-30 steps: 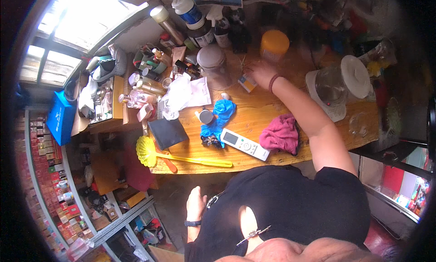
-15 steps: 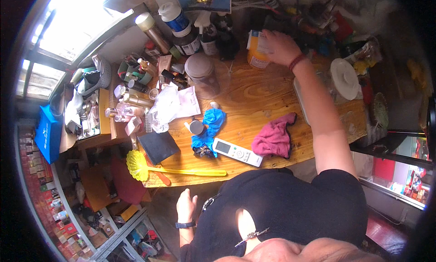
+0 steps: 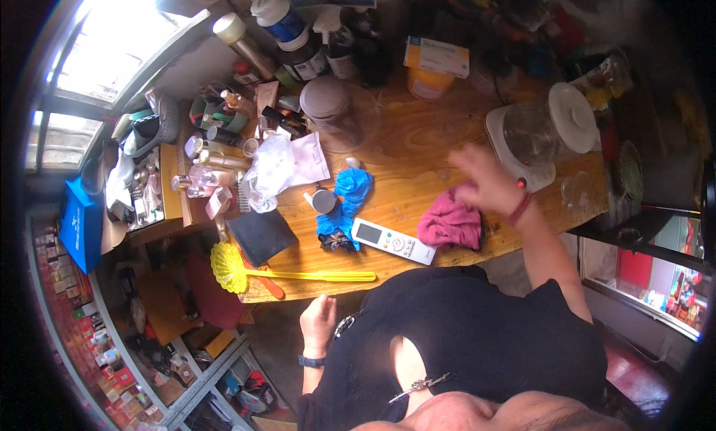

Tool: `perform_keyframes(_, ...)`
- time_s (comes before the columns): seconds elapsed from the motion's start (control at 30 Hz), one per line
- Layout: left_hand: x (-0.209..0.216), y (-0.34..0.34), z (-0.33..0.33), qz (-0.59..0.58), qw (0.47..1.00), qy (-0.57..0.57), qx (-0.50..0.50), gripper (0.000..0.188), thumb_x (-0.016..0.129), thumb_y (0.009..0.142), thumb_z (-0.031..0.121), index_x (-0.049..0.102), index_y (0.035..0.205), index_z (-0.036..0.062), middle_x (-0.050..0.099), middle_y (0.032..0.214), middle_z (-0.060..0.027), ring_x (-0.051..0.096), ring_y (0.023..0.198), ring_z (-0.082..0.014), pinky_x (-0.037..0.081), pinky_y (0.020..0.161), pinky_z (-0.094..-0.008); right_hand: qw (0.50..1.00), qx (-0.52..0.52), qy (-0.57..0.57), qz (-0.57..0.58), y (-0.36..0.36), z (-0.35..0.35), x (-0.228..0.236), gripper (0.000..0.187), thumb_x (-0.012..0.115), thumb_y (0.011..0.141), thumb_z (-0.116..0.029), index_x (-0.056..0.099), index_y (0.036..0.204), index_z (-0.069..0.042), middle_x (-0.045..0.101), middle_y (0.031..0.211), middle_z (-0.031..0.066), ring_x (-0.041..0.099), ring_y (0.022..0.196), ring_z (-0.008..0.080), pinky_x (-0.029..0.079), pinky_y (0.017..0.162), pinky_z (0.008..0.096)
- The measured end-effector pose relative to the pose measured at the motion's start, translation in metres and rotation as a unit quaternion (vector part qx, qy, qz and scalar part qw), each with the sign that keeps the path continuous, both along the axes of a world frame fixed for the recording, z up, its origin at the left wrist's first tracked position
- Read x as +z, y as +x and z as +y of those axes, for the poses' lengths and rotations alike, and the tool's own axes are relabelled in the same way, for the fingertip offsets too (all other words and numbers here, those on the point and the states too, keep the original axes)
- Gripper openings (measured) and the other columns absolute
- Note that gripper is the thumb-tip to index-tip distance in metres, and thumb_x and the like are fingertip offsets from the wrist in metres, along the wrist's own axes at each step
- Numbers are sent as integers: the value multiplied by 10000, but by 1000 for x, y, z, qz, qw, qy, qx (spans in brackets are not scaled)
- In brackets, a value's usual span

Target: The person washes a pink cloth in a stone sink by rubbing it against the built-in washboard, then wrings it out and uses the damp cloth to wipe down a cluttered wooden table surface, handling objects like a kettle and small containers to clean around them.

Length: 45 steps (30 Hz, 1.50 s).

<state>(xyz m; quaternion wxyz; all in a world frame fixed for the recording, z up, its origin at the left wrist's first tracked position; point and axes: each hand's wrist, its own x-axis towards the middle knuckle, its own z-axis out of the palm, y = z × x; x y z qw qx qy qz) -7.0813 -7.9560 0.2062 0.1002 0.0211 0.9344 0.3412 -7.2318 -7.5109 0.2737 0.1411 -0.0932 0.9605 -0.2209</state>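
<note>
My right hand (image 3: 485, 181), a little smeared by motion, is over the table with its fingers apart and nothing in it. Just beneath and beside it lies a crumpled pink cloth (image 3: 449, 222); I cannot tell if they touch. My left hand (image 3: 319, 323) hangs below the table's near edge, fingers curled in, with nothing visible in them. At the back, a white and yellow box (image 3: 438, 56) rests on a yellow container (image 3: 429, 84). A white remote control (image 3: 394, 241) lies left of the cloth.
A glass kettle (image 3: 531, 132) on a white base stands at the right. Left of the remote are a blue cloth (image 3: 352, 192), a dark folder (image 3: 261, 237) and a yellow slotted scoop (image 3: 231, 268). Bottles and a lidded canister (image 3: 326, 106) crowd the back left.
My right hand has left the box at the back and come down near the pink cloth. The kettle base is uncovered by my arm. My left hand has risen slightly and its fingers have curled.
</note>
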Motion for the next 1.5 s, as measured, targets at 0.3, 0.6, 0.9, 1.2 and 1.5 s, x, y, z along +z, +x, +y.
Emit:
perform_keyframes(0.3,19,-89,93,146,947,22,-287,157,642,787,77,578,923,30,608,1042,-146,594,953,-328,505,778,-384,972,-84,-24,217,54,-21,-90,462,646,744,-99,539,1193,-82,567,1131,168,522,1054,352,434,923,468)
perform_keyframes(0.6,-20,-105,144,153,875,-92,-449,313,622,755,119,559,1061,94,444,1364,-141,386,1287,-343,305,1053,-532,945,-196,64,256,-81,13,-136,434,562,836,-218,547,1225,-26,452,1318,227,422,1213,406,375,1015,474)
perform_keyframes(0.9,-9,-110,142,175,870,-92,-452,194,584,765,111,568,957,86,547,1082,-79,510,1059,-264,351,1006,-498,982,14,-3,189,19,-24,-121,538,659,759,-142,489,1269,-151,422,1382,161,375,1299,365,336,1078,471)
perform_keyframes(1.2,22,-108,115,214,909,-120,-337,229,674,646,141,593,851,81,572,1032,-52,541,961,-249,421,788,-392,981,-74,-23,175,-29,-62,-120,464,650,767,-174,557,1221,-141,408,1403,165,370,1315,341,330,1095,445)
perform_keyframes(1.5,38,-103,69,161,971,-64,-163,338,741,661,121,576,943,35,595,1030,-111,571,944,-311,467,794,-404,977,-58,-22,206,-6,-27,-116,447,644,771,-111,537,1198,-187,470,1347,145,405,1290,332,338,1076,455)
